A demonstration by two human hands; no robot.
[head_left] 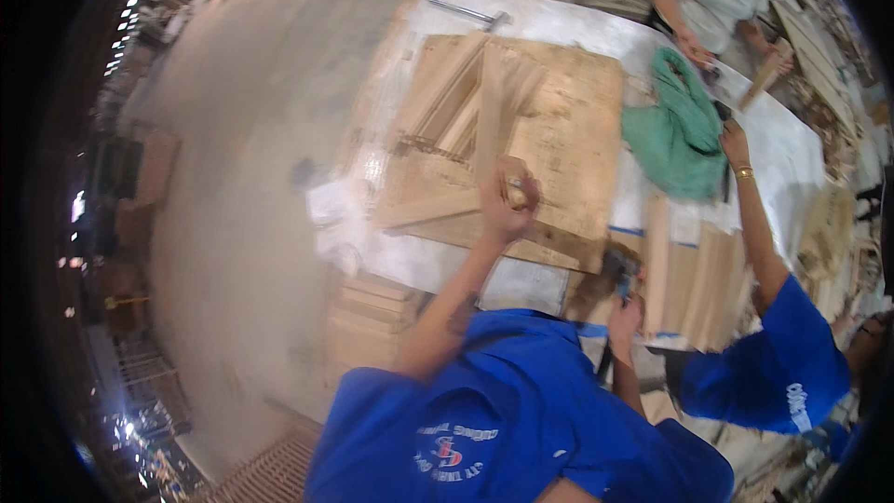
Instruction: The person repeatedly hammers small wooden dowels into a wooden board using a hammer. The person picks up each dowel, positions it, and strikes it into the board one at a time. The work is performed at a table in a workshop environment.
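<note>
My left hand (510,203) is closed round a wooden strip (489,121), whose long end points away across a brown board (582,121). Beneath that hand another strip (433,211) runs off to the left, and a darker one (563,244) to the right. At the board's near right corner, my right hand (626,319) grips a dark handheld power tool (618,265) with a bluish-grey part. A black cord or hose hangs beside the right wrist. Blur hides the tool's exact kind.
More strips (447,98) lie on the board, with a metal hammer-like tool (475,14) beyond. To the right are a green cloth (684,135) and upright-lying slats (712,284). A blue-sleeved co-worker's arm (759,224) reaches in; another person (703,0) holds wood opposite. Stacked wood (372,312) stands left.
</note>
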